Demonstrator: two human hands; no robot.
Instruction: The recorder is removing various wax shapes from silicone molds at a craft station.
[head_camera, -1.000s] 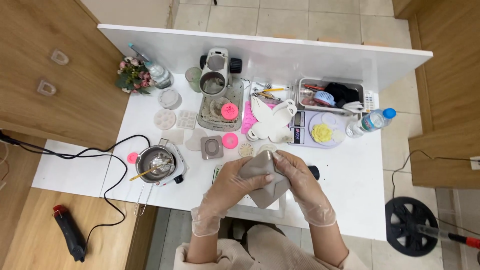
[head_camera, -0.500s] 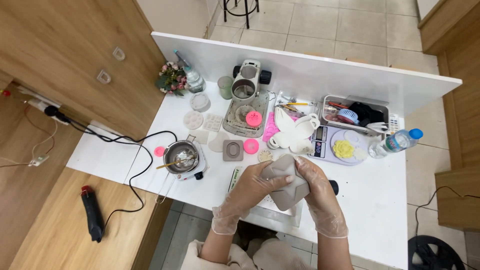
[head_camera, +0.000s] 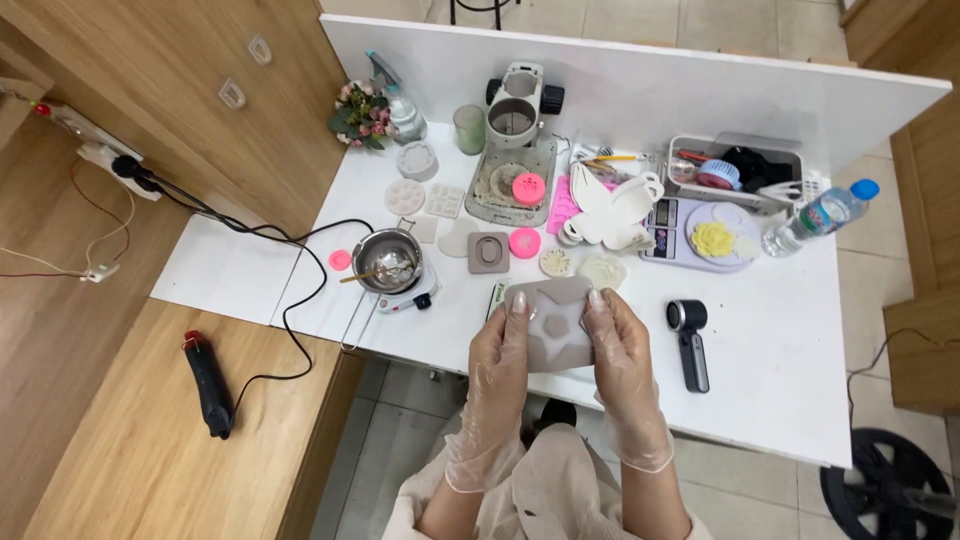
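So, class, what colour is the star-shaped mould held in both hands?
Grey-taupe, with a paler star recess; the only view, the head camera, shows it clearly.

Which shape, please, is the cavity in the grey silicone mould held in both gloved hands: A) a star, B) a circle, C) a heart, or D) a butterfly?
A: the grey silicone mould, gripped by the left hand and the right hand, shows a pale star-shaped cavity facing the camera.
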